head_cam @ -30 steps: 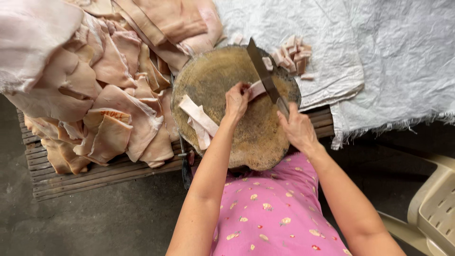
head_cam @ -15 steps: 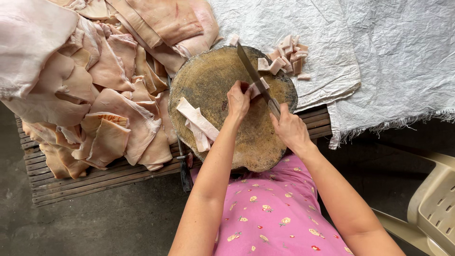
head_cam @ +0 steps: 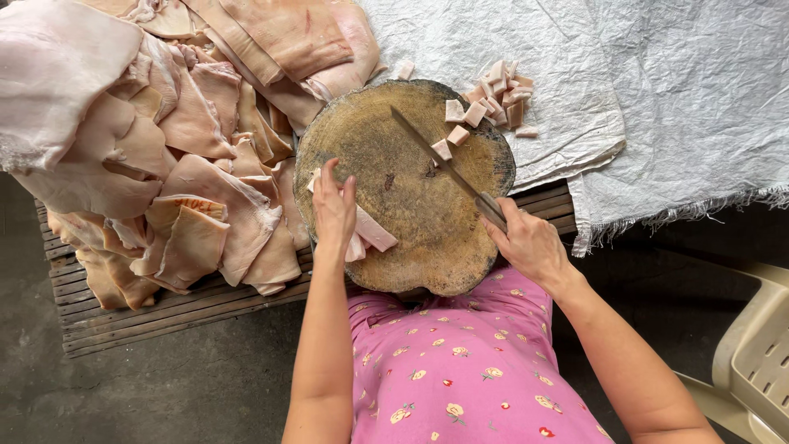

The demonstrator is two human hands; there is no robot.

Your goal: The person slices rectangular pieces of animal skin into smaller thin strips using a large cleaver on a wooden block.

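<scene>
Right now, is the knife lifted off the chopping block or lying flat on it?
Cannot tell for sure. The right hand grips the knife, its blade angled across the round wooden block among cut pieces.

Chopping block (head_cam: 411,214) sits between skin pile (head_cam: 164,148), left, and cut pieces (head_cam: 497,99), right

A knife (head_cam: 440,163) is gripped by the right hand (head_cam: 530,245) — pale strips (head_cam: 366,230) are pressed under the left hand (head_cam: 334,210).

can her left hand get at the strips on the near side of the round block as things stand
Probably yes: the left hand already rests on the pale strips on the chopping block, and the knife in the right hand lies well clear.
</scene>
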